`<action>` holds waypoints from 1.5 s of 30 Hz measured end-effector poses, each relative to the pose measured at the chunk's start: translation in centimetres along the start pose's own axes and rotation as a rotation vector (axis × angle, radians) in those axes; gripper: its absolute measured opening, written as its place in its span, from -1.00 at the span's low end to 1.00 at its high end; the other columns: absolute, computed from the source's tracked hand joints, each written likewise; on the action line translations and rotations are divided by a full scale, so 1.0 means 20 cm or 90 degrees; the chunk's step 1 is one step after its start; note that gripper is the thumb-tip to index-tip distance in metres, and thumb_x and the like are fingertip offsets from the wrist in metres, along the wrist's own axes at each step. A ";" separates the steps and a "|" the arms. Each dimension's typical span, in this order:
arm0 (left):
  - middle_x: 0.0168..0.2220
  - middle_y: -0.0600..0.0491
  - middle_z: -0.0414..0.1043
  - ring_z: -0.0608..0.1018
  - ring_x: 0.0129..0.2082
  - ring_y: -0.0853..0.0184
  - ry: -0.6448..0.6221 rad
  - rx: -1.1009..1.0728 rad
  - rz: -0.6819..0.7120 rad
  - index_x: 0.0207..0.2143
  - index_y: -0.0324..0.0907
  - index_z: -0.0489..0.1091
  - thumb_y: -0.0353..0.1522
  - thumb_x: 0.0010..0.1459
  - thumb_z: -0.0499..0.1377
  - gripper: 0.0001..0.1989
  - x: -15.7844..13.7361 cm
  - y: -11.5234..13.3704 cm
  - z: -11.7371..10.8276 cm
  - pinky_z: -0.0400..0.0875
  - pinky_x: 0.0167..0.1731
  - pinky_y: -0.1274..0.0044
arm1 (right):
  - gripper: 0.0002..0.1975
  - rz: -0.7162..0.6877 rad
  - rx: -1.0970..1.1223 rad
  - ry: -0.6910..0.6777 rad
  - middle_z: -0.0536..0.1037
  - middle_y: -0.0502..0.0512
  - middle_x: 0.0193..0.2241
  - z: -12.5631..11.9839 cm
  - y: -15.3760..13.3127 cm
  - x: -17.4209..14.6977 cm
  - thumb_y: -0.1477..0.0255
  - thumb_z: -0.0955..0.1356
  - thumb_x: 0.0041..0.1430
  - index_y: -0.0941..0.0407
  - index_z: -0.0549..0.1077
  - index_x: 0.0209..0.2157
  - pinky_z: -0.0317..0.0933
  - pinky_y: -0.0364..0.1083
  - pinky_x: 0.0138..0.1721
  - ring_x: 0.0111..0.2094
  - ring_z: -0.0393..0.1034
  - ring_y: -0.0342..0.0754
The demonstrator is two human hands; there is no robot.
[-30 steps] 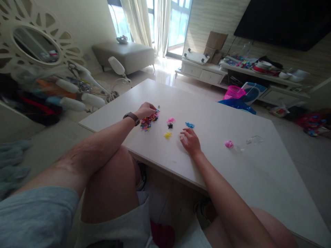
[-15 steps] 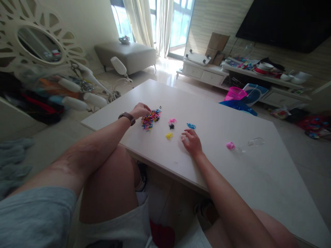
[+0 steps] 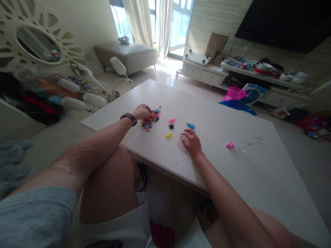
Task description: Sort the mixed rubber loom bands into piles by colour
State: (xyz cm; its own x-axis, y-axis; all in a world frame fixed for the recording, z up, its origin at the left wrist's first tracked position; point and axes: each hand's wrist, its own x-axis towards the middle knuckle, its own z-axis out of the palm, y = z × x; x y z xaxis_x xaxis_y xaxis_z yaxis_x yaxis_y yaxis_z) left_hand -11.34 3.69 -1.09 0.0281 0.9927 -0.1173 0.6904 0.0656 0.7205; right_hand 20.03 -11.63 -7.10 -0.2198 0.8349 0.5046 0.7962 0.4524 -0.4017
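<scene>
My left hand [image 3: 142, 112], with a brown watch band on the wrist, reaches into a mixed pile of small colourful rubber bands [image 3: 147, 124]. Its fingertips are pressed together at the pile's upper edge, and what they pinch is too small to make out. To the right lie small single-colour heaps: pink bands [image 3: 172, 121], black bands [image 3: 171, 126], yellow bands [image 3: 169, 136] and blue bands [image 3: 190, 126]. Just below the blue heap my right hand [image 3: 191, 142] rests on the table, fingers loosely bent and apart, holding nothing visible.
On the right part of the white table [image 3: 248, 179] lie a pink object [image 3: 230, 145] and a clear plastic container [image 3: 254, 141]. One small dark piece [image 3: 160, 107] sits beyond the mixed pile. Past the table stand a pink basket [image 3: 235, 93] and a low cabinet [image 3: 201, 74].
My left hand has shifted slightly right and down over the mixed pile. My right hand stays in place on the table.
</scene>
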 end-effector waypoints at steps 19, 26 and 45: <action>-0.38 -0.01 0.59 0.51 -0.46 0.35 0.057 -0.031 0.029 -0.32 -0.24 0.60 -0.54 -0.25 0.30 -0.67 0.00 0.03 0.01 0.38 -0.50 0.60 | -0.86 0.001 -0.005 -0.005 0.49 0.15 -0.09 0.00 -0.01 0.00 0.39 0.31 0.25 0.06 0.52 -0.27 0.34 0.05 0.03 -0.07 0.42 0.06; -0.35 -0.04 0.59 0.53 -0.45 0.32 0.058 -0.059 0.021 -0.35 -0.24 0.59 -0.51 -0.26 0.35 -0.71 -0.01 0.04 0.00 0.38 -0.49 0.56 | -0.86 0.001 0.000 -0.004 0.49 0.15 -0.09 0.00 -0.01 0.00 0.38 0.30 0.26 0.05 0.52 -0.27 0.34 0.07 0.04 -0.07 0.42 0.06; -0.41 -0.03 0.59 0.54 -0.45 0.32 0.031 -0.054 0.028 -0.39 -0.23 0.59 -0.46 -0.26 0.38 -0.74 0.00 0.03 0.01 0.35 -0.50 0.57 | -0.87 0.007 0.003 -0.005 0.49 0.15 -0.08 0.01 -0.02 0.00 0.39 0.31 0.24 0.05 0.52 -0.27 0.34 0.07 0.04 -0.07 0.42 0.06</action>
State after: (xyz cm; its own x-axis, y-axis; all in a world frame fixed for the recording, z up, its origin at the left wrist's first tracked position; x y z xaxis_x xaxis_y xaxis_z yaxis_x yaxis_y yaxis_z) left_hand -10.90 3.68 -0.79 0.0207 0.9984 -0.0524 0.6256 0.0280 0.7796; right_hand 19.71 -11.74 -7.04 -0.2155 0.8422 0.4942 0.7955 0.4449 -0.4114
